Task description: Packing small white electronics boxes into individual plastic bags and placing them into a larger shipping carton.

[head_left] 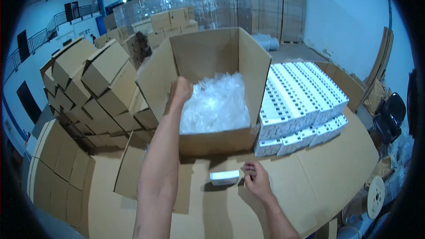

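Note:
My left hand (182, 89) reaches into a large open cardboard box (212, 145), by its left inner wall. Its fingers are curled, and what they hold, if anything, is hidden. Clear plastic bags (217, 102) lie heaped in that box beside the hand. Below it, a small white box (224, 177) lies on the cardboard-covered table. My right hand (258, 181) is just right of the small box, its fingers loosely bent and apart. A tiny yellowish bit shows by the thumb; I cannot tell what it is.
White printed boxes (305, 95) stand in stacked rows right of the large box. Brown cartons (106, 88) pile up at the left, with a flat stack of cardboard (62, 168) nearer. An open carton (128, 168) sits by my left forearm. A black chair (392, 113) and a spool (376, 196) are at the right.

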`<state>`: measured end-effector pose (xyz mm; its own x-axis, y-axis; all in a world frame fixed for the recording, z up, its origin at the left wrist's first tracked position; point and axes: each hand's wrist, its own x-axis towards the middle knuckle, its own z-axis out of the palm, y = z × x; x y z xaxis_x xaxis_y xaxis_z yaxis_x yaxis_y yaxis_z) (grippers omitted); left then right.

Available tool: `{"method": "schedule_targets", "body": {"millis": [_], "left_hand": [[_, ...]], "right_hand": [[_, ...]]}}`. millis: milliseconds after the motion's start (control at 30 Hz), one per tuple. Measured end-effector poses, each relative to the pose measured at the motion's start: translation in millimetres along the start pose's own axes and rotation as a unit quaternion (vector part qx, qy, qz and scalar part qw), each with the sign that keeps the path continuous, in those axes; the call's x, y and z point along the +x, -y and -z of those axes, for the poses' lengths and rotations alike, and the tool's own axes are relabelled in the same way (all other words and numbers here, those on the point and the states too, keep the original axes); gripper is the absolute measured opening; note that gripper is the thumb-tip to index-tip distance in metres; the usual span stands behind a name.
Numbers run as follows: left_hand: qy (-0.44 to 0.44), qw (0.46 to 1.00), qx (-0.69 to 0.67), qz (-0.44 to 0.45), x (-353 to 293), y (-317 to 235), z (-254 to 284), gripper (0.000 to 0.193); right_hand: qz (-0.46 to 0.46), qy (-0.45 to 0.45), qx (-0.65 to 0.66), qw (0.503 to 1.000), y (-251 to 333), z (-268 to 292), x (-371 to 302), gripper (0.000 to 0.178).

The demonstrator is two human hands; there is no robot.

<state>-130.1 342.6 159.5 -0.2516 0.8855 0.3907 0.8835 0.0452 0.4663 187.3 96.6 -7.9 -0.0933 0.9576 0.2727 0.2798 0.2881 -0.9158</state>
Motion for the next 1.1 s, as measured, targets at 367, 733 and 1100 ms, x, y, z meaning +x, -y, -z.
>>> {"method": "schedule_targets", "body": {"millis": [367,733,1100], "left_hand": [[0.034,0.998,0.044,-0.017,29,43,-48,0.052],[0.076,0.994,-0.066,0.051,37,28,-18,0.038],[-0.057,0.984,-0.168,0.006,27,19,-12,0.036]], "right_hand": [[-0.032,0.028,-0.003,0.999,-1,2,2,0.032],[-0.028,0.020,-0.044,0.998,-1,7,3,0.029],[-0.023,0.016,-0.031,0.999,0,5,4,0.028]]}}
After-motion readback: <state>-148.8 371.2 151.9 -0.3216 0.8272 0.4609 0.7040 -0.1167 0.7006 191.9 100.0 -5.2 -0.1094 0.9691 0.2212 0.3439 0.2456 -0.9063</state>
